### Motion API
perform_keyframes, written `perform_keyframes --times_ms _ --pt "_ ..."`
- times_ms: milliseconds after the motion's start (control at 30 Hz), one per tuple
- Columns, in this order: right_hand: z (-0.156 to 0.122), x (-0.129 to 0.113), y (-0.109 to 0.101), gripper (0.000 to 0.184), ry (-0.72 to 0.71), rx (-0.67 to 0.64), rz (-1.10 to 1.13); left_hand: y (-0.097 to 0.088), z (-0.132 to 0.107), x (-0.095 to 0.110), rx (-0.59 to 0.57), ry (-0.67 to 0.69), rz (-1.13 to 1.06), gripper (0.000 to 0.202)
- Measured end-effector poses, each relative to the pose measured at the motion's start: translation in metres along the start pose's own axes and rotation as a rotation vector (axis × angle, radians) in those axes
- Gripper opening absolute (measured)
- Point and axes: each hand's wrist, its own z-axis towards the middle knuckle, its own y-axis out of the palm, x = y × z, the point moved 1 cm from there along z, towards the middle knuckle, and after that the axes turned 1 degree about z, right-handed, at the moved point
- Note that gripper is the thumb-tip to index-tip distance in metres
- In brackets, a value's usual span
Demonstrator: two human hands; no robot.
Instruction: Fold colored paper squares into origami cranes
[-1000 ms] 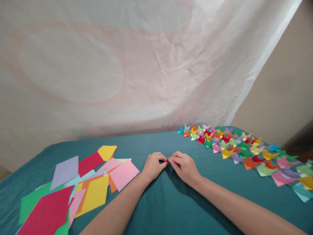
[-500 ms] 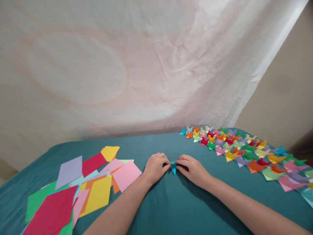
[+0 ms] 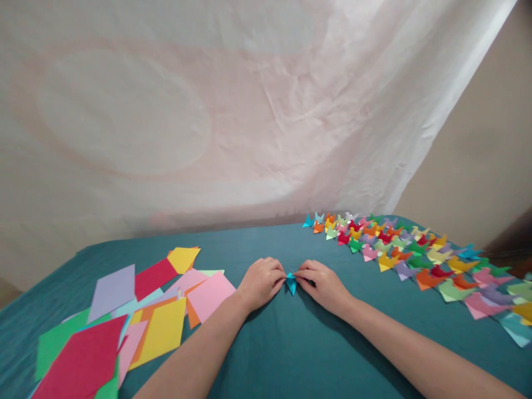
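A small blue folded paper piece (image 3: 291, 285) is pinched between my two hands, just above or on the cloth near the middle of the table. Its lower point faces me. My left hand (image 3: 264, 284) grips its left side between thumb and fingers. On the opposite side, my right hand (image 3: 321, 285) pinches the other edge the same way. Parts of the paper's upper edges are hidden under the fingertips.
Loose coloured paper sheets, among them a yellow sheet (image 3: 164, 332) and a red sheet (image 3: 81, 363), overlap at the left. Many folded paper birds (image 3: 386, 263) stand in rows at the right. A teal cloth (image 3: 266, 366) covers the table; a pale curtain (image 3: 249, 127) hangs behind.
The whole view has shifted slightly, with things appearing a little further left. Both hands keep hold of the blue paper, and its front now shows a bit wider between the fingers.
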Motion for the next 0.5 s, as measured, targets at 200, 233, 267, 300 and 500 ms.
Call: perform_keyframes --times_ms 200,233,267,300,500 --pt "0.000 -0.001 0.001 0.018 0.004 -0.005 -0.027 0.002 0.001 0.001 0.010 -0.014 -0.003 0.016" --pt "0.000 -0.001 0.001 0.017 0.003 -0.004 -0.028 0.003 0.001 0.001 0.017 -0.028 -0.019 0.016" --pt "0.000 -0.001 0.000 0.018 0.001 -0.005 -0.029 0.004 0.001 0.000 0.025 -0.046 -0.043 0.016" --pt "0.000 -0.001 0.000 0.018 0.000 -0.005 -0.030 0.006 0.001 -0.002 0.035 -0.068 -0.076 0.017" --pt "0.000 -0.002 -0.002 0.018 -0.002 -0.018 -0.039 0.011 -0.001 -0.011 0.093 -0.138 -0.314 0.023"
